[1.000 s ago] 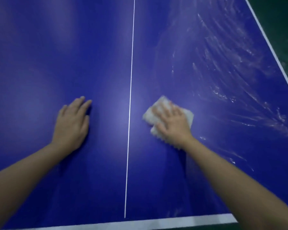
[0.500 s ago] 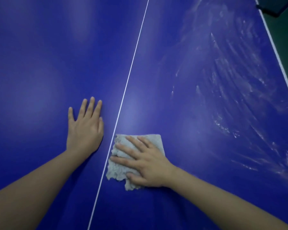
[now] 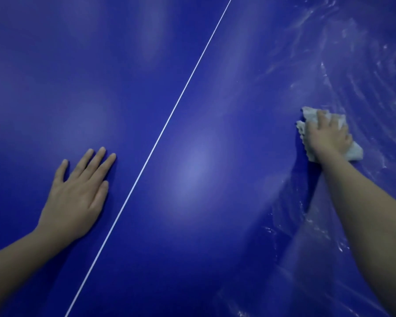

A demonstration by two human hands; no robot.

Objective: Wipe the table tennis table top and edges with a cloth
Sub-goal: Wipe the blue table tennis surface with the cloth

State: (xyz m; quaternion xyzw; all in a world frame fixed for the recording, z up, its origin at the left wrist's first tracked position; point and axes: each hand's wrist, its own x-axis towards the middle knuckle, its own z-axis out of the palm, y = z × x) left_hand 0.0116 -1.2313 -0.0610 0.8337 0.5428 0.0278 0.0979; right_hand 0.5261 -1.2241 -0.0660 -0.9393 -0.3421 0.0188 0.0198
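The blue table tennis table top (image 3: 192, 110) fills the whole view. A thin white centre line (image 3: 169, 115) runs diagonally across it. My right hand (image 3: 327, 136) presses a crumpled white cloth (image 3: 354, 153) onto the right half of the table, fingers curled over it; most of the cloth is hidden under the hand. My left hand (image 3: 78, 193) lies flat on the left half, palm down, fingers spread, holding nothing.
Wet whitish streaks (image 3: 352, 65) cover the right part of the table, around and beyond the cloth and under my right forearm. No table edge shows in this view.
My right hand has swept the cloth from beside the centre line far out to the right and bunched it up. The left hand stays planted. The view has shifted and the table edges have left it.
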